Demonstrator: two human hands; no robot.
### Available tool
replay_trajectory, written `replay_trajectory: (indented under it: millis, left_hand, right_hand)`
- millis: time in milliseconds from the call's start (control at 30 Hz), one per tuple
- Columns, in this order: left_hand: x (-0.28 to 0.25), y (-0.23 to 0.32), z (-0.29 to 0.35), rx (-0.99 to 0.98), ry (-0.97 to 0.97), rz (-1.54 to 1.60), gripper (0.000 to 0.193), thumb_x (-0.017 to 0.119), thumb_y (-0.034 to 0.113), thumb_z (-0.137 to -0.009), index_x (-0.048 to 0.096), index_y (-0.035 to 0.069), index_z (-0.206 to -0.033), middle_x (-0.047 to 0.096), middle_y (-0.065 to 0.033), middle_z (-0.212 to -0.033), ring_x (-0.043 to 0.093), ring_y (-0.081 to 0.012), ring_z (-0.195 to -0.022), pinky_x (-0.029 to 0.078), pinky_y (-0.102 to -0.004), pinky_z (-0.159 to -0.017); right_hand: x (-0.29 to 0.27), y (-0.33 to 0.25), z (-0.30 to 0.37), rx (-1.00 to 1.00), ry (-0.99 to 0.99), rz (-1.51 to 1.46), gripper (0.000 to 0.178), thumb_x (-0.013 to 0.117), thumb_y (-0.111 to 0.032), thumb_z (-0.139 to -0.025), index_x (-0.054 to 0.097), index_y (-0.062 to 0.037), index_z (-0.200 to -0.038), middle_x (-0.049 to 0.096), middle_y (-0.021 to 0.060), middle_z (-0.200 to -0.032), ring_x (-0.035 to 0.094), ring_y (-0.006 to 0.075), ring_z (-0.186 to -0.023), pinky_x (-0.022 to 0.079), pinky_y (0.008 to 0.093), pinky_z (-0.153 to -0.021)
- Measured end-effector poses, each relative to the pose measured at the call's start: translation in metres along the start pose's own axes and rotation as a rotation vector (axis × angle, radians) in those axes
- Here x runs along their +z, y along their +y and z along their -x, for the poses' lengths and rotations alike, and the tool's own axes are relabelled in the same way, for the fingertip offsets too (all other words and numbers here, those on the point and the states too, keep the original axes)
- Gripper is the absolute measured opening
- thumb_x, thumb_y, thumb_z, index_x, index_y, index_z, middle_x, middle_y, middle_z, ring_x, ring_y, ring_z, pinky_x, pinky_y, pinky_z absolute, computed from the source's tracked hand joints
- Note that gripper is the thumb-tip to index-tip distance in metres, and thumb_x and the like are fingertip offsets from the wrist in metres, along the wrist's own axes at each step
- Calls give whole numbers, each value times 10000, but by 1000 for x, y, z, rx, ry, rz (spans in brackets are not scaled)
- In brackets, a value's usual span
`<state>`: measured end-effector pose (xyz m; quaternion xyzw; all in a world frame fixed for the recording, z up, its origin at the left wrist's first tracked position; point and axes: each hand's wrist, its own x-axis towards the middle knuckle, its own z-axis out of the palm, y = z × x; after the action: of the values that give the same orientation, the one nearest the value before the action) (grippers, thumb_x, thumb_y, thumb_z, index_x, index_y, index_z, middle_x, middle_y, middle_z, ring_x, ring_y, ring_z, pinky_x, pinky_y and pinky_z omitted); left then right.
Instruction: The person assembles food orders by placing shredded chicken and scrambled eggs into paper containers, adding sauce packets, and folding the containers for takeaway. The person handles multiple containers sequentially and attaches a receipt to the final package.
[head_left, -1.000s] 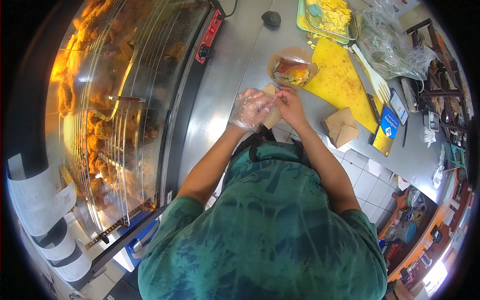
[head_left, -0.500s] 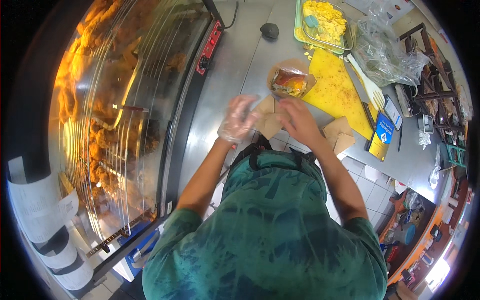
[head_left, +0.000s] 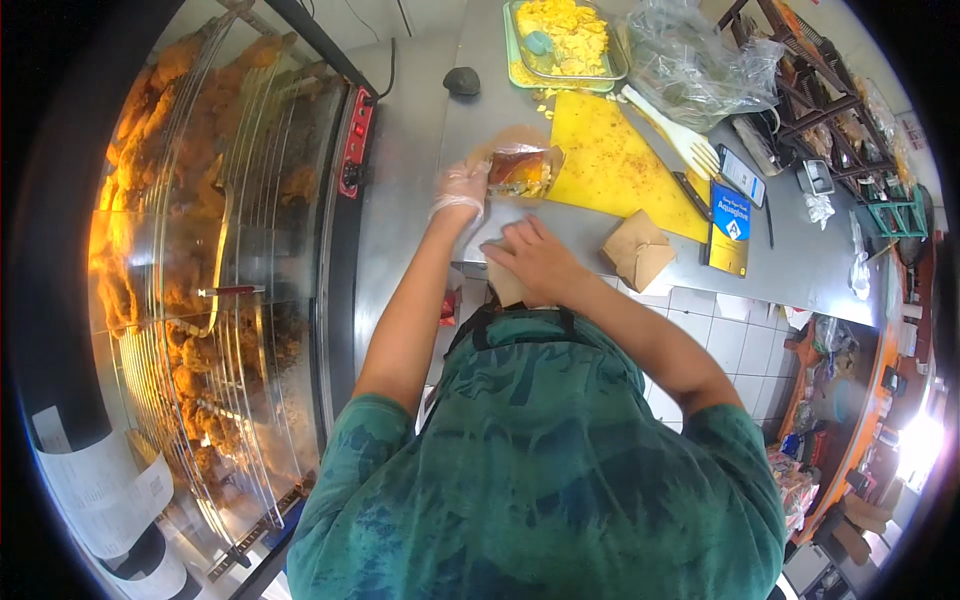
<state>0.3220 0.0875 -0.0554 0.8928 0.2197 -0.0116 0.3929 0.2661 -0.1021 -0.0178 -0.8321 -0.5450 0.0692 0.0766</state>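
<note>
My left hand (head_left: pixel 462 188), in a clear plastic glove, is at the left side of an open brown cardboard food box (head_left: pixel 553 170), its fingers closed on the box's edge. Inside the box are layers of reddish-brown and yellow food. My bare right hand (head_left: pixel 540 262) grips a folded brown cardboard box (head_left: pixel 505 285) low at the counter's front edge, close to my body. That hand and forearm hide most of this box. Another closed brown cardboard box (head_left: pixel 638 250) sits to the right, on the counter's edge.
A heated glass cabinet (head_left: pixel 335 210) of fried food stands at left. Behind the boxes are a yellow cutting board (head_left: pixel 610 150), a glass dish of yellow food (head_left: pixel 570 75) and a dark round lump (head_left: pixel 461 82). A knife (head_left: pixel 692 196), white gloves (head_left: pixel 690 140) and a phone (head_left: pixel 741 177) lie right.
My left hand has left the folded box between my hands and gone up to the open food box. My right hand has brought the folded box toward my body. The view has shifted.
</note>
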Motion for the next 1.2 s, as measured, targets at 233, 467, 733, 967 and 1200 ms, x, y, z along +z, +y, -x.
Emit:
replay_trajectory:
  millis: [233, 467, 733, 967, 1200]
  left_hand:
    - [-21, -36, 10, 61, -24, 85, 366, 493, 326, -899, 644, 31, -1055, 642, -237, -971, 607, -385, -932, 460, -413, -815]
    - [-52, -65, 22, -18, -116, 104, 363, 522, 350, -904, 656, 46, -1051, 673, -174, -934, 649, -263, -871, 481, -348, -781]
    - [12, -114, 71, -272, 139, 1064, 614, 464, 535, -916, 413, 130, -1375, 476, -103, -1349, 493, -234, -1185, 393, -352, -983]
    - [-1, -61, 83, -48, 189, 518, 653, 577, 416, -884, 372, 31, -1371, 551, -162, -1236, 556, -264, -1102, 423, -362, -950]
    - [-6, -64, 41, -84, -52, 559, 784, 790, 307, -696, 412, 28, -1323, 586, -160, -1160, 579, -260, -1061, 456, -352, -932]
  right_hand:
    - [-9, 12, 49, 489, 39, -93, 903, 799, -271, -558, 394, -136, -1353, 455, 182, -1224, 393, 340, -1218, 227, 493, -1087]
    - [-2, 19, 45, 685, 263, -43, 818, 780, -289, -643, 408, -91, -1344, 420, 171, -1318, 350, 356, -1255, 242, 502, -1070]
    - [-7, 42, -22, 434, 516, -784, 355, 599, -297, -882, 596, 14, -1053, 621, 148, -917, 604, 255, -851, 471, 346, -763]
    - [18, 82, -76, 540, 25, -1240, 326, 654, -327, -852, 613, -7, -804, 573, 38, -609, 564, 113, -570, 454, 280, -553]
    - [24, 65, -85, 425, 99, -712, 174, 725, -176, -725, 640, -45, -802, 630, 85, -763, 600, 207, -689, 474, 326, -626]
